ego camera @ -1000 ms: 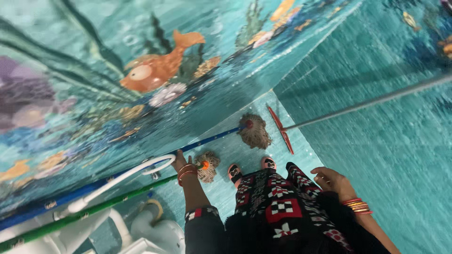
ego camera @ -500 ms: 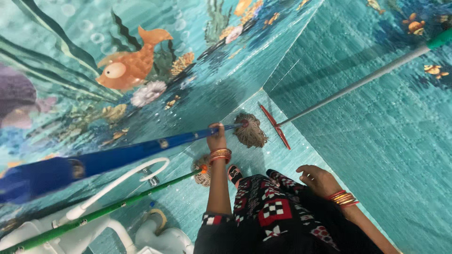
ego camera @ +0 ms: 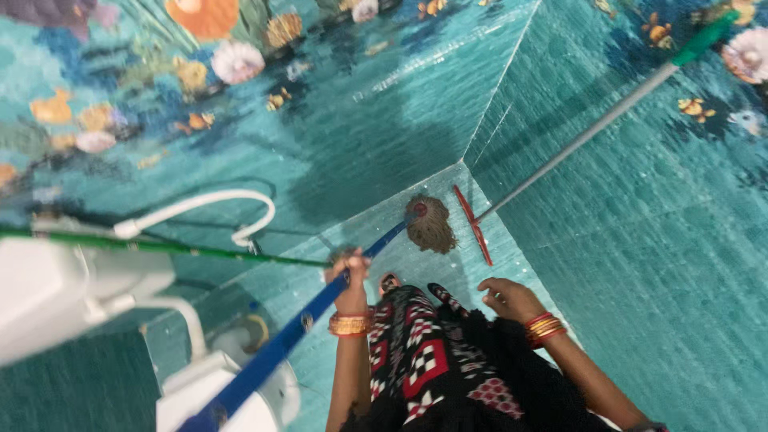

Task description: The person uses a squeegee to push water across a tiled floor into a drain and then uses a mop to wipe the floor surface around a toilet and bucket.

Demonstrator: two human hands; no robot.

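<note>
My left hand (ego camera: 350, 280), with gold and red bangles at the wrist, grips the blue handle (ego camera: 272, 352) of a string mop. Its brown mop head (ego camera: 430, 226) rests on the teal floor in the corner. My right hand (ego camera: 506, 299), also with bangles, hangs loosely curled beside my patterned black, red and white skirt (ego camera: 424, 360) and holds nothing. My feet are mostly hidden by the skirt.
A red squeegee (ego camera: 473, 225) with a grey pole (ego camera: 584, 136) leans on the right wall. A green-handled mop (ego camera: 184, 250) leans at the left wall. A white hose (ego camera: 200, 204), a white cistern (ego camera: 64, 288) and toilet (ego camera: 232, 392) stand at left. Teal fish-pattern tiles cover the walls.
My left hand pulled the blue mop handle away from the left wall and toward me, so it now runs down the frame. The view has shifted, bringing the white cistern in.
</note>
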